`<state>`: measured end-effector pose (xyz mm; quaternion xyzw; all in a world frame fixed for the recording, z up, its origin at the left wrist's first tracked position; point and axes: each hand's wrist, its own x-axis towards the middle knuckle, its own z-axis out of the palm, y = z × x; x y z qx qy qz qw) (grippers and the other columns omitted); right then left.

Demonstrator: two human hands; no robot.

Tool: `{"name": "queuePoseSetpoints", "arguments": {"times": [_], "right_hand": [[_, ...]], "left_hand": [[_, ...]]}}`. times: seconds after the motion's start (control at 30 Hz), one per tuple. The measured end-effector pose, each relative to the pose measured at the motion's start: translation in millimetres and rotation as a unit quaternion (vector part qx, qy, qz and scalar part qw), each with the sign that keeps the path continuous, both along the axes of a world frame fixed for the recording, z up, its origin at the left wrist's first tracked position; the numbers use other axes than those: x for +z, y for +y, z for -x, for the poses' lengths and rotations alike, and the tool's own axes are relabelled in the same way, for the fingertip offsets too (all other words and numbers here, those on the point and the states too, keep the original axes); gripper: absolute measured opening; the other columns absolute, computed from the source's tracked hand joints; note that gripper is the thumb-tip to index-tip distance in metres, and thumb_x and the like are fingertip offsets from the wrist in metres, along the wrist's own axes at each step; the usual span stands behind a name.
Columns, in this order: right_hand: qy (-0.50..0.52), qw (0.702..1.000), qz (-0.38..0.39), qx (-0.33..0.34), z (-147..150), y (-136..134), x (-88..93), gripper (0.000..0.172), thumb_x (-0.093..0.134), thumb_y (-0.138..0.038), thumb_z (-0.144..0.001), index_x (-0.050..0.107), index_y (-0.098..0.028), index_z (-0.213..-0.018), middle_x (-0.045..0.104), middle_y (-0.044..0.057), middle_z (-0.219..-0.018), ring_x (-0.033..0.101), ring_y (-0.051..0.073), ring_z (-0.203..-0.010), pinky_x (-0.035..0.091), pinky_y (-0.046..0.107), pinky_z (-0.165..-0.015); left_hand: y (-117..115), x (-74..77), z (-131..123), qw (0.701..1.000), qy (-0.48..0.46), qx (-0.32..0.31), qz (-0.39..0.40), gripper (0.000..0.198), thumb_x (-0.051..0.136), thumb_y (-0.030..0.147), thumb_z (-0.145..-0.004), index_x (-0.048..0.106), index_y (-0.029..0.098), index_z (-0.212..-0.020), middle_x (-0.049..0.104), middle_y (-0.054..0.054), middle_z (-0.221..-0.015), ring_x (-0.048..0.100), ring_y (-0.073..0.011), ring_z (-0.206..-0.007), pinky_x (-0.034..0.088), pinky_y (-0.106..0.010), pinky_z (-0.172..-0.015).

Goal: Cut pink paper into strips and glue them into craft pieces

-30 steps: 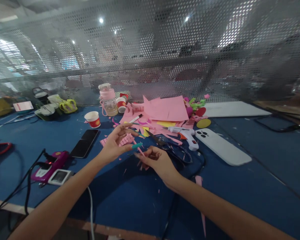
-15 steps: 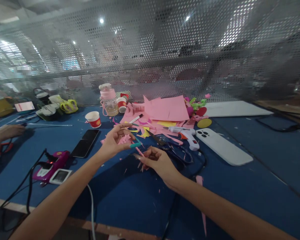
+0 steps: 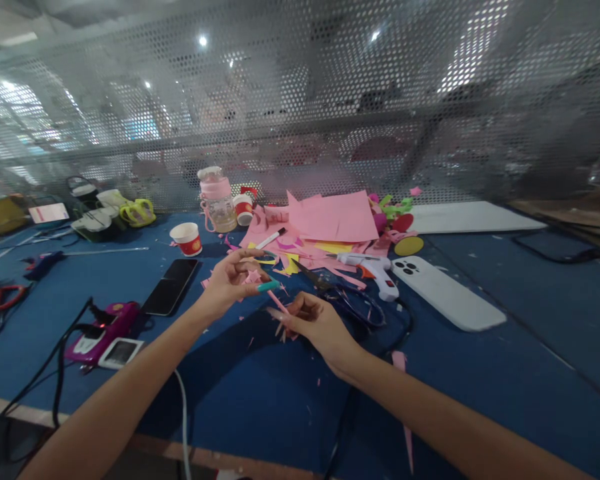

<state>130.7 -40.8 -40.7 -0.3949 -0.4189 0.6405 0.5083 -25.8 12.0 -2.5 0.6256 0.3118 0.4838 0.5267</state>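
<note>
My left hand point(image 3: 234, 279) is over the blue table, thumb and fingertips apart, with long teal nails. My right hand point(image 3: 313, 320) is closed on a narrow pink paper strip point(image 3: 279, 301), whose far end reaches up towards my left thumb. Whether the thumb touches it I cannot tell. A small pink star point(image 3: 253, 275) shows between my left thumb and fingers; I cannot make out whether it rests on the table. Just beyond my right hand lie dark-handled scissors point(image 3: 355, 303). A white hot glue gun point(image 3: 377, 272) is behind them.
Pink paper sheets point(image 3: 335, 217) and scraps are heaped at the back, with a marker point(image 3: 271, 237) on them. Right of them lies a white phone-shaped object point(image 3: 450, 293). To the left are a black phone point(image 3: 171, 287), a paper cup point(image 3: 187, 239), a bottle point(image 3: 217, 203) and a purple power strip point(image 3: 103, 330).
My left thumb has tipped slightly lower and its nail now lies flatter. My right hand stays put with the strip. Another person's hand at the far left has gone out of view.
</note>
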Motion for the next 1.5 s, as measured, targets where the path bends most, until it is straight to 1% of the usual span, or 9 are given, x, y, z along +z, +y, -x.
{"name": "queuePoseSetpoints", "arguments": {"times": [0.5, 0.63, 0.77, 0.87, 1.0, 1.1, 1.17, 1.27, 1.5], "right_hand": [[0.026, 1.000, 0.015, 0.000, 1.4, -1.2, 2.1, 0.038, 0.077, -0.032, -0.044, 0.043, -0.017, -0.052, 0.052, -0.008, -0.041, 0.050, 0.004, -0.039, 0.040, 0.016, -0.042], [0.037, 0.999, 0.008, 0.001, 0.8, 0.0, 2.3, 0.039, 0.077, -0.034, -0.043, 0.044, -0.017, -0.053, 0.054, -0.007, -0.041, 0.051, 0.005, -0.038, 0.041, 0.016, -0.042], [0.036, 0.999, 0.012, -0.021, -1.4, 2.0, 2.1, 0.038, 0.077, -0.033, -0.044, 0.044, -0.017, -0.053, 0.056, -0.007, -0.042, 0.052, 0.006, -0.037, 0.041, 0.015, -0.040], [0.036, 0.998, 0.016, -0.043, -3.4, 3.7, 2.2, 0.038, 0.077, -0.034, -0.045, 0.044, -0.017, -0.053, 0.058, -0.006, -0.044, 0.052, 0.005, -0.038, 0.042, 0.015, -0.041], [0.042, 0.998, 0.023, -0.046, -4.8, 4.6, 2.0, 0.040, 0.077, -0.036, -0.043, 0.044, -0.017, -0.054, 0.061, -0.004, -0.048, 0.053, 0.006, -0.039, 0.043, 0.016, -0.041], [0.045, 0.998, 0.030, -0.041, -4.6, 4.4, 1.8, 0.040, 0.077, -0.037, -0.043, 0.045, -0.017, -0.055, 0.061, -0.004, -0.049, 0.053, 0.006, -0.038, 0.044, 0.017, -0.041], [0.043, 0.998, 0.032, -0.037, -4.3, 4.4, 1.9, 0.040, 0.076, -0.038, -0.043, 0.045, -0.017, -0.056, 0.062, -0.003, -0.049, 0.054, 0.007, -0.038, 0.044, 0.017, -0.040], [0.043, 0.998, 0.034, -0.033, -3.8, 4.9, 1.9, 0.040, 0.077, -0.038, -0.043, 0.045, -0.017, -0.056, 0.062, -0.003, -0.049, 0.055, 0.008, -0.038, 0.044, 0.018, -0.040], [0.043, 0.998, 0.034, -0.025, -4.1, 5.2, 0.8, 0.036, 0.076, -0.036, -0.046, 0.048, -0.016, -0.057, 0.064, -0.001, -0.051, 0.056, 0.009, -0.039, 0.048, 0.019, -0.044]], "left_hand": [[0.2, -0.9, -3.3, 0.996, -0.039, 0.035, 0.069, 0.042, 0.073, 0.004, -0.046, 0.058, 0.015, -0.084, 0.062, 0.003, -0.057, 0.059, -0.0099, -0.053, 0.047, -0.017, -0.046], [1.2, 0.2, -3.7, 0.995, -0.041, 0.025, 0.085, 0.046, 0.074, 0.004, -0.042, 0.059, 0.015, -0.084, 0.066, 0.000, -0.068, 0.062, -0.0135, -0.065, 0.049, -0.022, -0.057], [7.7, -1.7, 1.2, 0.998, -0.056, 0.005, 0.034, 0.056, 0.078, 0.009, -0.037, 0.061, 0.017, -0.089, 0.065, -0.005, -0.094, 0.057, -0.0182, -0.094, 0.046, -0.026, -0.077], [13.2, -2.8, 5.6, 0.997, -0.066, 0.040, -0.012, 0.051, 0.078, 0.023, -0.044, 0.061, 0.017, -0.092, 0.062, -0.007, -0.101, 0.054, -0.0190, -0.099, 0.042, -0.030, -0.084], [14.7, -1.0, 7.1, 0.986, -0.047, 0.136, -0.085, 0.035, 0.075, 0.026, -0.051, 0.063, 0.018, -0.083, 0.064, -0.004, -0.087, 0.057, -0.0150, -0.085, 0.042, -0.030, -0.081], [10.1, -0.2, 4.1, 0.992, 0.010, 0.095, -0.079, 0.041, 0.078, 0.025, -0.044, 0.063, 0.018, -0.081, 0.064, -0.002, -0.080, 0.057, -0.0142, -0.078, 0.044, -0.027, -0.075], [5.9, -1.7, 0.9, 0.997, 0.056, 0.053, -0.033, 0.035, 0.074, 0.030, -0.050, 0.064, 0.017, -0.081, 0.064, -0.002, -0.076, 0.057, -0.0129, -0.071, 0.045, -0.026, -0.068], [2.1, -6.2, -3.1, 0.992, 0.107, 0.066, 0.014, 0.021, 0.067, 0.034, -0.060, 0.064, 0.015, -0.068, 0.060, 0.000, -0.061, 0.052, -0.0089, -0.056, 0.042, -0.022, -0.056], [3.3, -7.8, -4.9, 0.988, 0.127, 0.091, 0.018, 0.018, 0.067, 0.032, -0.059, 0.064, 0.014, -0.059, 0.058, 0.001, -0.054, 0.048, -0.0079, -0.050, 0.038, -0.021, -0.049]]}}
